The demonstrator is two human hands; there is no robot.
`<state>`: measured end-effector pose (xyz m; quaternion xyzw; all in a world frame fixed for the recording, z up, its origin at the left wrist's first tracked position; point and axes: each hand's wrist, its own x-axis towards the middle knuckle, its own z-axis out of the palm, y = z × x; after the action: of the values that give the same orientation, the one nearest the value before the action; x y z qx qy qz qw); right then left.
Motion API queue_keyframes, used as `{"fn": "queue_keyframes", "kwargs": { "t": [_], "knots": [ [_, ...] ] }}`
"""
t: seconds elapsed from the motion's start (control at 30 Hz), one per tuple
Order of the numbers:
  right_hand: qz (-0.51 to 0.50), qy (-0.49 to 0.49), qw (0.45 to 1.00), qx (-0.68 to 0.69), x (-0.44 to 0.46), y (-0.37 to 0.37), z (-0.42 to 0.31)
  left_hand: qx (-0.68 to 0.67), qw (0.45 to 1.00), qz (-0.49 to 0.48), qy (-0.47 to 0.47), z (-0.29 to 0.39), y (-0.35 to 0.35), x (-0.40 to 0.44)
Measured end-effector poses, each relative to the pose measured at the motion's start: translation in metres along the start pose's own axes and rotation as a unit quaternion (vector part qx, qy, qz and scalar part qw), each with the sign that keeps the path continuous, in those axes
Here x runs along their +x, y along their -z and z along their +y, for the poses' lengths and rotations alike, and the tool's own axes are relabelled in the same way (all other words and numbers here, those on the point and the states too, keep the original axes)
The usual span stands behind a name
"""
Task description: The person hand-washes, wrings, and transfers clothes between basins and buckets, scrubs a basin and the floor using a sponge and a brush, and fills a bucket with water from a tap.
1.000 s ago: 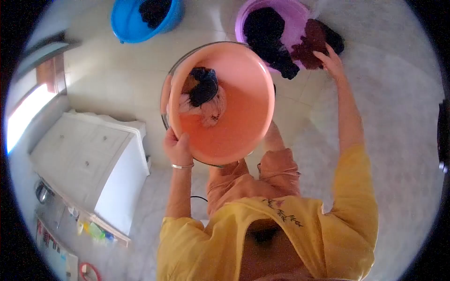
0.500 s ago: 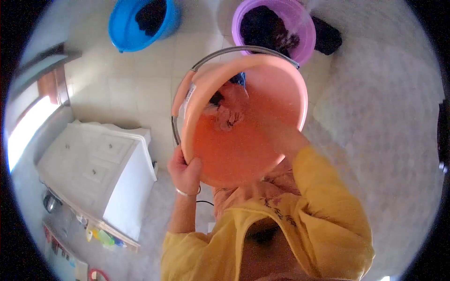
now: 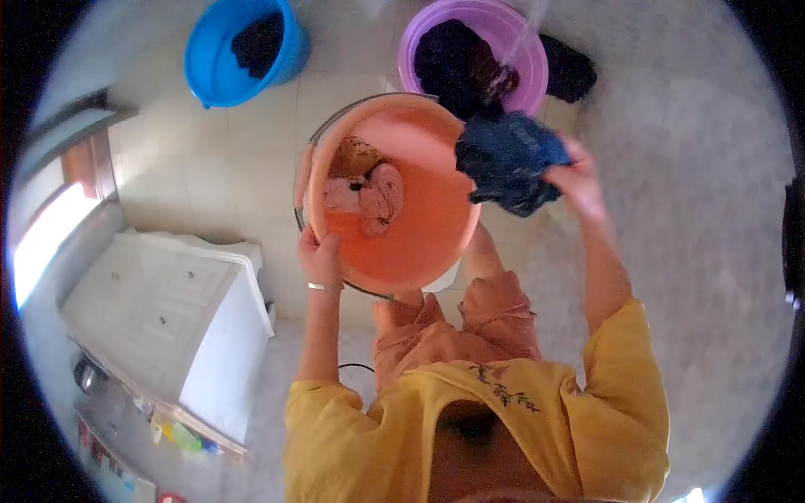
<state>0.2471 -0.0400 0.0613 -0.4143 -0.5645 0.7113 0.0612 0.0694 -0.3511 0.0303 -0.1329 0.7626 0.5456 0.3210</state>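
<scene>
My left hand [image 3: 321,254] grips the lower left rim of a peach-coloured bucket [image 3: 428,226], which is tilted so its inside shows. Pink cloth [image 3: 380,197] and a brownish cloth [image 3: 356,158] lie in the bucket. Out to the right, my right hand [image 3: 577,178] is closed on a bunched dark blue cloth [image 3: 513,163] that hangs just beyond the bucket's right rim. Dark clothes [image 3: 455,67] and a dark red piece fill part of the purple basin [image 3: 532,52] ahead.
A blue basin [image 3: 199,63] with a dark cloth [image 3: 258,46] stands on the floor at the upper left. Another dark cloth [image 3: 568,70] lies right of the purple basin. A white cabinet [image 3: 159,310] is at the left, below a window [image 3: 59,243].
My right hand first let go of the dark red cloth at the purple basin, then reached into the bucket and has come out rightward with the dark blue cloth.
</scene>
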Motion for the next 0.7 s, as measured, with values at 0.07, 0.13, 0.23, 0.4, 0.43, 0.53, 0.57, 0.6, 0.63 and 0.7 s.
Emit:
{"fn": "queue_keyframes", "kwargs": {
  "t": [0.07,0.13,0.23,0.4,0.43,0.53,0.57,0.6,0.63,0.7],
  "knots": [
    [0.016,0.080,0.996,-0.038,0.008,0.018,-0.031,-0.005,1.000,0.017,-0.002,-0.002,0.002,-0.002],
    [0.033,0.068,0.989,-0.126,0.031,0.046,-0.032,-0.030,0.999,0.018,0.003,0.005,0.001,0.001],
    [-0.050,0.029,0.959,-0.278,0.087,0.069,-0.014,-0.018,1.000,0.011,-0.008,0.007,0.004,0.000],
    [-0.047,0.068,0.761,-0.643,0.088,-0.022,0.007,-0.027,0.999,0.020,0.000,0.034,0.002,-0.022],
    [-0.127,0.078,0.815,-0.561,0.081,-0.051,0.016,-0.022,1.000,0.012,0.005,0.040,0.003,-0.029],
    [-0.242,0.290,0.840,-0.390,0.058,-0.098,0.094,0.054,0.998,-0.018,-0.013,0.067,0.006,-0.055],
    [-0.240,0.223,0.874,-0.360,0.054,-0.114,0.110,0.054,0.998,-0.020,-0.014,0.074,0.008,-0.062],
    [-0.236,0.188,0.883,-0.359,0.054,-0.129,0.123,0.059,0.998,-0.032,-0.019,0.077,0.010,-0.069],
    [-0.232,0.158,0.884,-0.375,0.053,-0.140,0.133,0.064,0.997,-0.045,-0.024,0.081,0.012,-0.076],
    [-0.224,0.091,0.885,-0.397,0.053,-0.160,0.139,0.063,0.996,-0.057,-0.039,0.090,0.017,-0.089]
  ]
}}
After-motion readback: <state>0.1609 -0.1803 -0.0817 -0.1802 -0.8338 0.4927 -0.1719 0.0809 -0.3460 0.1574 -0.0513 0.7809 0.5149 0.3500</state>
